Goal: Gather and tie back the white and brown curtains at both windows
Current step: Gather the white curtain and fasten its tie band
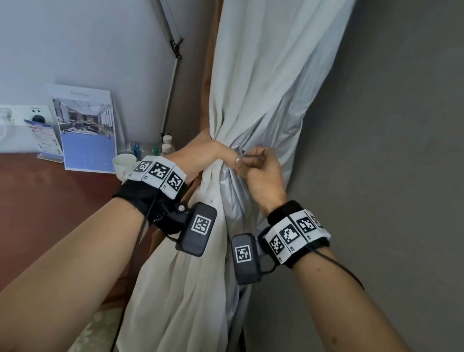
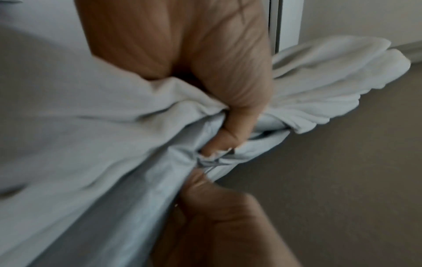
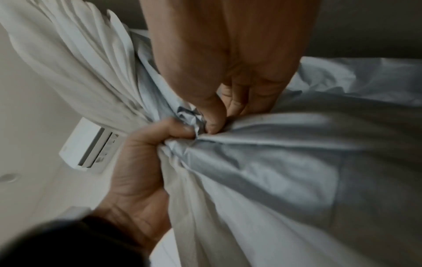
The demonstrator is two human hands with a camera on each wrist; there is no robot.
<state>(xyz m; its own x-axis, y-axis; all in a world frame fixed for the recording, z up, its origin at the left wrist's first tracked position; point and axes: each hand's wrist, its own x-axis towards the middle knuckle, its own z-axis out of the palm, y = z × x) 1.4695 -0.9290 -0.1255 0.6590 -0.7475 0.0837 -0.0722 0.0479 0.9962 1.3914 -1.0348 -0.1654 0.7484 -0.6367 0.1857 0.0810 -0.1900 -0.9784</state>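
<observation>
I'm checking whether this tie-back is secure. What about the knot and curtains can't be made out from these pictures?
- Knot: head view, too small and covered by the right hand and left hand; blurred in both wrist views.
- Tie ends: lost among folds, right wrist view.
- Brown curtain: head view, only a sliver shows behind the white curtain.
- Curtain hem: cut off by the bottom edge, head view.

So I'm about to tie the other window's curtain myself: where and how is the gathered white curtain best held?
Judging from this one, grip the white curtain at its pinched waist, where the folds bunch narrowest. The left hand wraps it from the left side; the right hand pinches the silvery tie from the right.
</observation>
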